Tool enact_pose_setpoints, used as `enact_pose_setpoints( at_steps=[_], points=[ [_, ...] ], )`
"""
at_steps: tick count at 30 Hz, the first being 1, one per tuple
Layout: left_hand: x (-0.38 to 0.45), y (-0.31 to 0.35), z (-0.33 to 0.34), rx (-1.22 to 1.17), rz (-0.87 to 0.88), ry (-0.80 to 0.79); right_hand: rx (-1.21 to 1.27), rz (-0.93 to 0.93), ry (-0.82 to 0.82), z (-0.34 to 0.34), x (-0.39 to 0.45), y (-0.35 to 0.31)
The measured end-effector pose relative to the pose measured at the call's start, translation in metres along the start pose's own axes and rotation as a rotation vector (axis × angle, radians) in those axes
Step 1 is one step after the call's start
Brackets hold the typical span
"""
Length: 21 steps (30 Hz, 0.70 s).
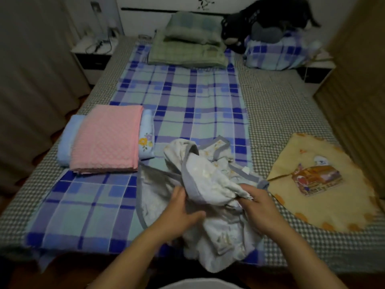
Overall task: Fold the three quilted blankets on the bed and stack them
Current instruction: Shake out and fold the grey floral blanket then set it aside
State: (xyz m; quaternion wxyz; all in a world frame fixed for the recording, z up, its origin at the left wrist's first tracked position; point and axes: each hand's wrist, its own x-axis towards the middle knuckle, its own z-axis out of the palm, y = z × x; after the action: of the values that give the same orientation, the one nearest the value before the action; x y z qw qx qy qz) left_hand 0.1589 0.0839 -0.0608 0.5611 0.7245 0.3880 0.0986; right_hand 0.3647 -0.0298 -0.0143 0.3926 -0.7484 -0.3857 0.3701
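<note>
at the foot of the bed (pixel 281 105), a crumpled pale blanket with grey binding (pixel 208 176) is bunched between both hands: left hand (pixel 183 207) clutching a fold, right hand (pixel 256 203) pinching an edge. best next: find two corners and shake it flat before folding. pink (pixel 106 138) and blue (pixel 66 140) blankets sit stacked left; a yellow blanket (pixel 320 180) waits right.

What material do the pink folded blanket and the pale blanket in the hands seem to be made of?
Pink folded blanket: soft quilted fabric, probably cotton, matte, with a stitched diamond pattern. Pale blanket: thin soft cloth, matte, with grey binding along its edge; it crumples loosely. The fibre cannot be told.
</note>
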Motion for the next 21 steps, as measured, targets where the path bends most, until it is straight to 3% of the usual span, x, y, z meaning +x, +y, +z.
enact_pose_setpoints(
  at_steps=[5,9,12,14,15,18,20,21],
  points=[
    [0.006,0.081,0.015,0.048,0.161,-0.124,-0.048,-0.215,0.039,-0.069,-0.031,-0.047],
    [0.029,0.132,0.025,0.321,0.424,-0.047,-0.076,-0.330,0.068,-0.125,-0.049,-0.088],
    [0.054,0.132,0.014,0.637,0.269,-0.180,-0.012,-0.344,0.248,-0.167,-0.043,-0.096],
    [0.058,0.125,0.013,0.691,0.216,-0.214,0.130,-0.294,0.437,-0.194,-0.027,-0.089],
    [0.059,0.121,0.015,0.673,0.219,-0.158,0.217,-0.260,0.522,-0.206,-0.019,-0.086],
    [0.056,0.121,0.008,0.707,0.327,0.208,0.385,-0.169,0.697,-0.239,-0.001,-0.078],
    [0.056,0.136,-0.010,0.736,0.391,0.364,0.287,-0.040,0.728,-0.267,0.010,-0.062],
    [0.054,0.148,-0.022,0.705,0.415,0.431,0.096,0.067,0.696,-0.279,0.012,-0.055]
  ],
)
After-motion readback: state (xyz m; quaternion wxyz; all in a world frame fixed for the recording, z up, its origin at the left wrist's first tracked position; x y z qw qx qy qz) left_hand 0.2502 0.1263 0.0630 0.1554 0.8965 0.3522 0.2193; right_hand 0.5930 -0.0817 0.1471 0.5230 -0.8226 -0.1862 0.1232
